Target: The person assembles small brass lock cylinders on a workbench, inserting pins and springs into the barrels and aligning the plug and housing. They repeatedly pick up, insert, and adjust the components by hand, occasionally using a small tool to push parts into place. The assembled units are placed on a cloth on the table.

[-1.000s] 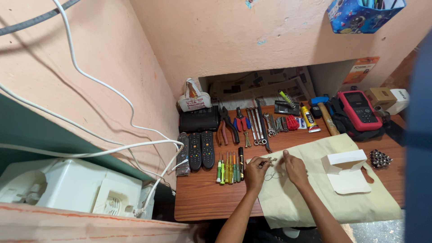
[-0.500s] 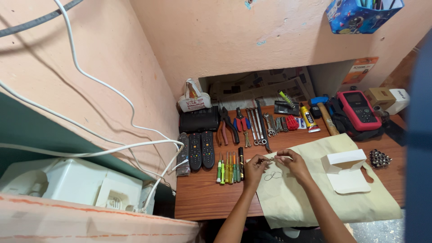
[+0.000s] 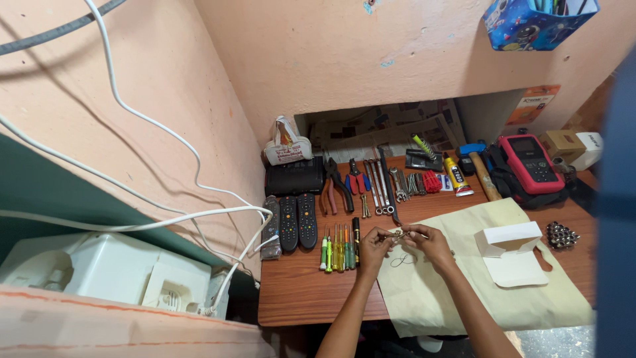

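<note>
Pinching a small metal piece [image 3: 399, 233] between your left hand [image 3: 374, 246] and right hand [image 3: 429, 240], both narrow; it lies 3-to-9 o'clock, above the cloth [image 3: 464, 292] on the tabletop [image 3: 305, 292].

Both hands meet over a beige sheet [image 3: 464, 292] on a wooden bench [image 3: 298, 292], the left hand [image 3: 373, 246] and right hand [image 3: 429, 240] pinching a small metal piece [image 3: 398, 233] between their fingertips. Screwdrivers [image 3: 339, 246], remote controls [image 3: 289, 222], pliers [image 3: 336, 184], a hammer [image 3: 480, 169] and a red meter [image 3: 530, 162] line the bench beyond.
</note>
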